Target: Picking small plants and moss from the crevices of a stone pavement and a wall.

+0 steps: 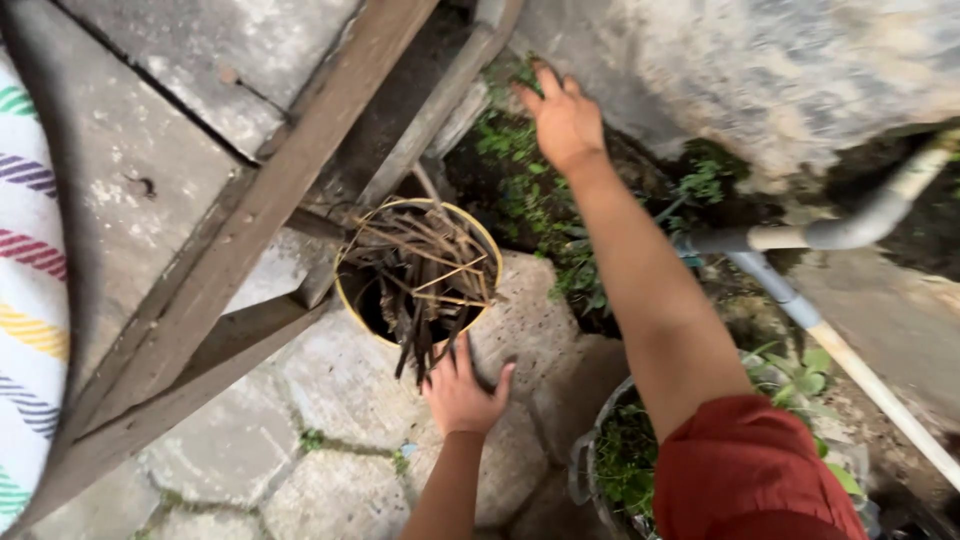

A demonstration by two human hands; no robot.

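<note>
A round yellow-rimmed pot (345, 300) stands on stone paving, filled with dry brown sticks and stems (425, 270). My left hand (462, 392) rests open on the paving just below the pot, its fingertips touching the hanging stems. My right hand (560, 118) stretches far forward, fingers spread, over small green plants (520, 175) growing in dark soil beside a rough concrete wall. It holds nothing. A red sleeve (745, 470) covers my right upper arm.
Slanting wooden beams (250, 215) cross the left side. A striped white cloth (25, 300) hangs at the far left. A white pipe (850, 360) runs along the right. A metal pot of green plants (620, 460) sits under my right arm.
</note>
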